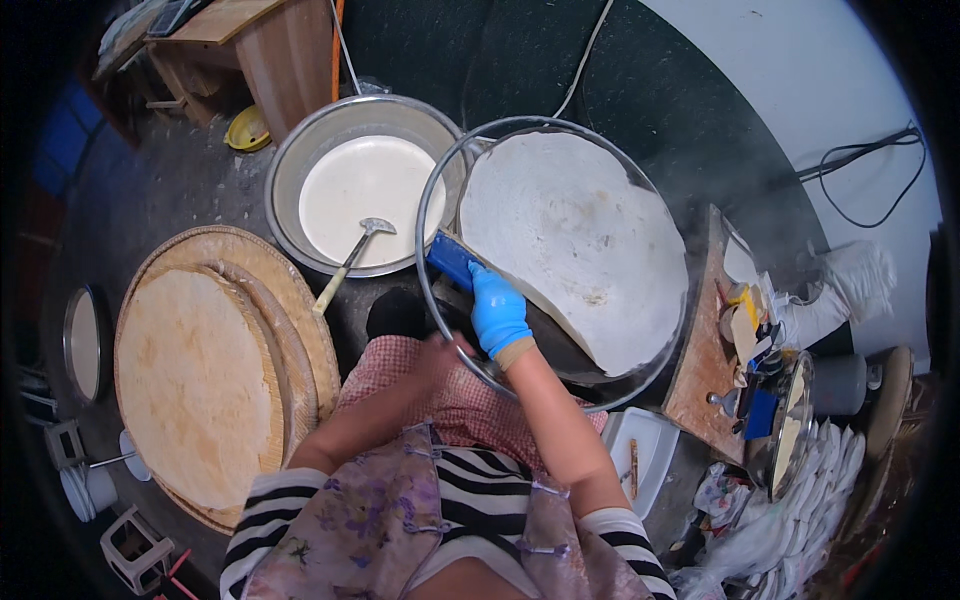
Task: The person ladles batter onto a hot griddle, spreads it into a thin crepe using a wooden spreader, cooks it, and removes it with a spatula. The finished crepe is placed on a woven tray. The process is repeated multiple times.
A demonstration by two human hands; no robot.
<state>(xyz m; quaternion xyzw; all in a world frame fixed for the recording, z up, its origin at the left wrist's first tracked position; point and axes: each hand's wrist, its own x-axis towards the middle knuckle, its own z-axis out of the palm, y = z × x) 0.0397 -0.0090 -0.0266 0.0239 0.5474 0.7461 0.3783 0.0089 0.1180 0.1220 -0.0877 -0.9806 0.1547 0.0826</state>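
My right hand [498, 310], in a blue glove, grips a blue flat tool [450, 256] at the left edge of a thin pale round sheet [570, 240]. This sheet lies on a dark round griddle [540, 340] inside a metal ring [428, 290]; its lower-left edge is lifted, baring the dark surface. My bare left hand [442, 352] is blurred at the ring's lower left, so its finger state is unclear. A large metal bowl [285, 200] of white batter [355, 185] sits at upper left, with a ladle [340, 270] resting in it.
Stacked round sheets [200, 370] lie on a woven tray [315, 330] at left. To the right are a board [690, 390], cluttered small items, a white tray [655, 450] and plastic bags [780, 530]. A wooden desk [280, 70], cables and a plastic stool [140, 550] surround the area.
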